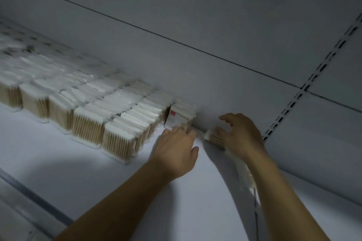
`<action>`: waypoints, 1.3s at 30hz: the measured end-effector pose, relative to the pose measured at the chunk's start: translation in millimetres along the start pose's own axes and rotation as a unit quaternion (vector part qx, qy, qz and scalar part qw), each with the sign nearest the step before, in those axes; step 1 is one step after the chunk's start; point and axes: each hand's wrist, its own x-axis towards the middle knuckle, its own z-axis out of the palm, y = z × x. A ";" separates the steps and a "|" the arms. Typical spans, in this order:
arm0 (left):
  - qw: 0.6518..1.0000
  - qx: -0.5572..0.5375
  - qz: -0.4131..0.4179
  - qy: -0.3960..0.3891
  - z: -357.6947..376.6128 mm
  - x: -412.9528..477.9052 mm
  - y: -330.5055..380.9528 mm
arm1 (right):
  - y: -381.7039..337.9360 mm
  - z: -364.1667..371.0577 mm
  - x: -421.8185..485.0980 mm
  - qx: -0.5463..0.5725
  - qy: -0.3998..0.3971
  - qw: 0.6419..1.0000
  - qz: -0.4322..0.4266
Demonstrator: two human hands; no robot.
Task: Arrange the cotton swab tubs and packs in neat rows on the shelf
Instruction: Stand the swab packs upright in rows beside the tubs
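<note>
Several rows of clear cotton swab packs [88, 123] with wooden sticks and white tips stand on the white shelf [98, 182], running from the left to the back wall. At the right end of the back row stands a pack with a white label and red mark [177, 117]. My left hand [176, 148] reaches to its lower edge, fingertips touching it. My right hand [239, 133] sits to the right by the back wall, its curled fingers around another swab pack [212, 137] that lies tilted on the shelf. More packs [246, 172] lie partly hidden under my right forearm.
The grey back panel [215, 35] rises behind the shelf, with a slotted upright [305, 86] at the right. The shelf's front rail [33, 195] runs across the lower left. Bare shelf surface lies in front of the rows.
</note>
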 end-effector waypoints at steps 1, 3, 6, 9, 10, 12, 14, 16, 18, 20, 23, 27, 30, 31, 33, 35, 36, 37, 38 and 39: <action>1.000 -0.002 0.014 0.004 0.9 1.1 6.1 | 8.8 -4.3 -5.7 -0.040 -0.037 0.998 0.018; 0.999 -0.005 0.037 0.005 4.9 3.5 15.5 | 17.4 -2.4 -13.6 -0.090 -0.105 0.989 0.046; 0.998 -0.024 0.050 0.002 9.4 7.5 19.4 | 19.2 21.8 -16.0 -0.127 -0.134 0.981 0.053; 0.998 -0.053 0.045 0.010 10.5 6.1 12.5 | 17.5 34.1 -10.2 -0.191 -0.058 0.979 0.035; 0.997 -0.069 0.042 0.017 11.4 4.1 8.3 | 16.6 31.5 -8.6 -0.190 -0.023 0.981 0.024; 0.991 -0.122 0.025 0.038 11.3 0.4 1.3 | 16.1 17.5 -6.4 -0.109 0.008 0.994 0.010; 0.979 -0.184 0.008 0.086 8.2 -2.2 -2.8 | 11.2 -3.4 -7.2 0.047 -0.017 0.998 0.023; 0.966 -0.207 0.011 0.153 2.3 -3.6 -1.6 | 7.1 -19.8 -8.9 0.153 -0.062 0.986 0.009; 0.952 -0.243 0.002 0.186 -4.6 -6.4 -0.4 | 3.6 -23.1 -10.1 0.200 -0.102 0.974 -0.012; 0.947 -0.277 -0.021 0.163 -8.4 -7.4 -0.2 | 1.1 -18.3 -10.1 0.254 -0.134 0.958 -0.020; 0.949 -0.293 -0.028 0.117 -7.4 -6.7 -5.3 | -1.7 -9.6 -8.4 0.291 -0.151 0.944 -0.037; 0.905 -0.396 -0.108 0.111 -12.5 -3.3 -8.7 | -8.0 -4.6 -8.8 0.388 -0.116 0.914 -0.018; 0.923 -0.351 -0.117 0.102 -16.0 -5.6 -5.5 | -9.8 0.1 -10.3 0.364 -0.087 0.927 -0.015; 0.940 -0.311 -0.107 0.092 -16.4 -6.8 -5.0 | -9.6 1.7 -10.3 0.339 -0.072 0.938 -0.007; 0.966 -0.233 -0.098 0.061 -19.1 -8.5 -3.5 | -9.3 1.0 -8.5 0.267 -0.028 0.963 0.016; 0.980 -0.154 -0.112 0.053 -22.3 -10.2 -3.6 | -14.8 -3.6 -7.3 0.200 0.021 0.979 0.016; 0.986 -0.115 -0.112 0.051 -23.8 -11.6 -3.7 | -19.6 -5.8 -6.7 0.184 0.036 0.982 0.008; 0.990 -0.081 -0.109 0.036 -24.6 -13.1 -3.7 | -25.5 -7.1 -5.5 0.175 0.038 0.984 0.000; 0.992 -0.060 -0.108 0.016 -23.6 -14.5 -3.9 | -32.2 -7.3 -4.1 0.166 0.030 0.986 -0.008; 0.993 -0.047 -0.110 -0.009 -22.7 -16.4 -4.1 | -39.5 -5.8 -2.7 0.154 0.017 0.988 -0.016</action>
